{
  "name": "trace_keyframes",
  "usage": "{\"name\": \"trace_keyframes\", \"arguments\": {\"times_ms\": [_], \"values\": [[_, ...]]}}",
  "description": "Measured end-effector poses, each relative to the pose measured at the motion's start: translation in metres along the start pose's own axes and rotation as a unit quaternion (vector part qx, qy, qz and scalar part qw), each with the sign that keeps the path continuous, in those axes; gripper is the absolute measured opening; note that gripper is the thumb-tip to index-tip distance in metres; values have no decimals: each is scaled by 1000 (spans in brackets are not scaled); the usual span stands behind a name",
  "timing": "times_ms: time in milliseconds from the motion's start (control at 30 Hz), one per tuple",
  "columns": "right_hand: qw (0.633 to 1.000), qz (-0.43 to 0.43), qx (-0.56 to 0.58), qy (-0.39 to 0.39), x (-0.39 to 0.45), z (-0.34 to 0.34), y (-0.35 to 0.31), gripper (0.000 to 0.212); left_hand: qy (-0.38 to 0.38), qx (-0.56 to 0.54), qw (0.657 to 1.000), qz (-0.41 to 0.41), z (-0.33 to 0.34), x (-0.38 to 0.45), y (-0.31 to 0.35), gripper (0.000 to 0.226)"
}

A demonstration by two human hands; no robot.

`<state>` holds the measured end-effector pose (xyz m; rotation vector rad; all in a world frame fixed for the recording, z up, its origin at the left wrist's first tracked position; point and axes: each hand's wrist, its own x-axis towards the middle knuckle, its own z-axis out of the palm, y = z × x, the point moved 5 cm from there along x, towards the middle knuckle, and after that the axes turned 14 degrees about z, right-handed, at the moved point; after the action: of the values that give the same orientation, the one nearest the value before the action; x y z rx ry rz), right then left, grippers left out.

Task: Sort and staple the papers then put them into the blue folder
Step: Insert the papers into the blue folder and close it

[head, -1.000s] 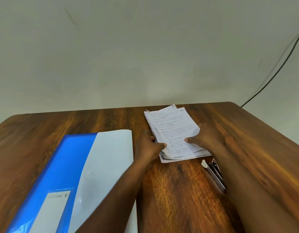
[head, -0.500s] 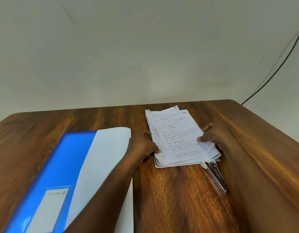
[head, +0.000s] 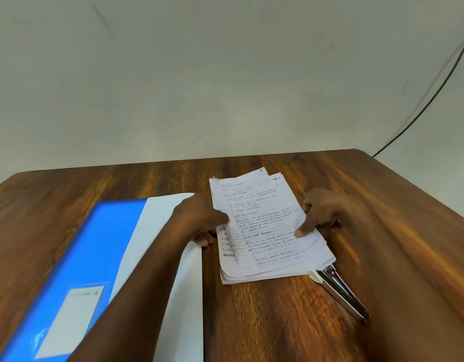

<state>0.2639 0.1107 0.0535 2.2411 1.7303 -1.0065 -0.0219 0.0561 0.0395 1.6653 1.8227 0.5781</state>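
Observation:
A stack of handwritten lined papers [head: 264,226] lies flat on the wooden table [head: 277,322], its sheets slightly fanned. My left hand [head: 199,220] grips the stack's left edge, fingers curled under the sheets. My right hand [head: 322,212] rests on the right edge, thumb pressing the top sheet. A metal stapler [head: 340,291] lies just beyond the stack's near right corner, its head tucked under the papers. The blue folder [head: 95,252] lies at the left with a white sheet [head: 170,257] on its right half; my left forearm crosses it.
A black cable [head: 434,92] runs down the pale wall at the right. The table's far edge is behind the papers, and its right edge slopes down the frame's right side. Bare wood shows in front of the stack.
The paper stack has shifted nearer to me and now covers the stapler's head. My right hand moved from the top of the stack to its right edge; the left stays on the left edge.

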Motion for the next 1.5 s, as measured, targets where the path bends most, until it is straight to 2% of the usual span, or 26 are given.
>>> {"name": "trace_keyframes", "arguments": {"times_ms": [67,133,233,300,433,600,833,1000,1200,1400,1500], "values": [[1000,3,-3,-6,-6,-5,6,56,30,45,998,22,3,-4,5,43],[1000,0,-4,0,-12,-11,10,66,63,79,993,56,8,-7,10,55],[1000,0,-6,18,-31,-16,13,63,68,84,990,89,20,-4,10,84],[998,1,-56,15,-45,-10,16,63,65,102,989,90,23,-1,8,90],[989,0,-151,-10,-72,17,28,73,57,116,988,91,23,1,7,88],[992,6,-123,0,-85,38,47,75,60,101,988,98,22,-3,8,83],[991,28,-127,41,-76,19,51,55,56,83,991,84,17,-7,8,80],[991,87,-83,65,-64,-5,75,38,57,90,990,88,17,-6,8,79],[984,100,12,146,-33,-30,83,35,42,101,990,92,15,-6,8,83],[983,132,30,125,-24,-46,89,40,36,116,988,97,18,-3,12,85],[973,62,20,221,-16,-47,72,45,51,103,988,104,18,-1,11,84]]}}
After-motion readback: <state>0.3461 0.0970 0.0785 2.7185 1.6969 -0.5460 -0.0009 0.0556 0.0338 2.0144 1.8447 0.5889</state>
